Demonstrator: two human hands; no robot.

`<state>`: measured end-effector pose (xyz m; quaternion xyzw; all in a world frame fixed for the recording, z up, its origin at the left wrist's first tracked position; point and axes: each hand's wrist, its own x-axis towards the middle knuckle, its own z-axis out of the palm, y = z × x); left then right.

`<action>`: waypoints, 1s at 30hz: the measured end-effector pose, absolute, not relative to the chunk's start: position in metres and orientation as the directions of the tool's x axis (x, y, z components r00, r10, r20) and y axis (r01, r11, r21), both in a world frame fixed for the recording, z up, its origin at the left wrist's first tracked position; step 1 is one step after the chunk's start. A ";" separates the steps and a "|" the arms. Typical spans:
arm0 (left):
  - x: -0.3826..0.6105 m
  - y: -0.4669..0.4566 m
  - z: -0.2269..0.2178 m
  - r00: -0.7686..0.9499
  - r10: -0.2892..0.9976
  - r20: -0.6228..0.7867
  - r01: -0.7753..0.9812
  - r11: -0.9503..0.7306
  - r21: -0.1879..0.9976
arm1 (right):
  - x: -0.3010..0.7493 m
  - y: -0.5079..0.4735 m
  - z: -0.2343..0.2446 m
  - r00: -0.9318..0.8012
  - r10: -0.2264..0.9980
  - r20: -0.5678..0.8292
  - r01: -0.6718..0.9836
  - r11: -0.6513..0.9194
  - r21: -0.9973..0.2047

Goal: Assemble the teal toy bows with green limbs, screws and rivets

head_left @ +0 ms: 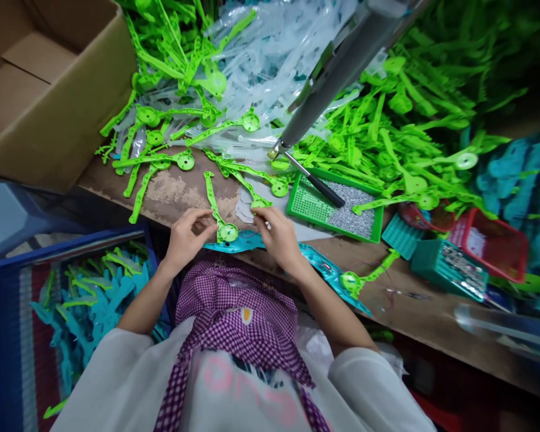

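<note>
Two hands, left hand (pixel 185 239) and right hand (pixel 279 239); one cardboard box (pixel 49 90); one green tray (pixel 333 210); one red basket (pixel 495 246); green plastic pieces (pixel 387 120) too many to count.

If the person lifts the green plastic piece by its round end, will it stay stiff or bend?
The green plastic piece looks thin and long, so it would probably flex a little and weigh very little. It lies flat on the wooden table, so rolling seems unlikely. The left hand and right hand pinch it with fingertips only.

Small assembly workshop, worn wooden bench (pixel 184 192), heaps of green plastic parts (pixel 387 120), cardboard box (pixel 49 90), trays of tiny metal bits (pixel 355 210)
</note>
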<state>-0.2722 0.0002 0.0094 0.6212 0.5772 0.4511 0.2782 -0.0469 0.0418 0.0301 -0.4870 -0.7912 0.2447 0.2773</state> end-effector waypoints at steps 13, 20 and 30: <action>-0.242 -0.001 0.016 -0.086 0.906 0.414 0.423 -0.343 0.839 | -0.067 0.027 0.040 -0.511 0.845 0.161 0.653 0.503 -0.566; -0.246 -0.009 0.006 -0.292 0.816 0.498 0.483 -0.324 0.813 | -0.084 0.039 0.052 -0.605 0.775 -0.185 0.243 -0.042 -0.969; -0.244 -0.009 -0.006 -0.350 0.880 0.321 0.274 -0.231 0.934 | -0.079 0.041 0.052 -0.586 0.810 0.030 0.348 0.285 -0.893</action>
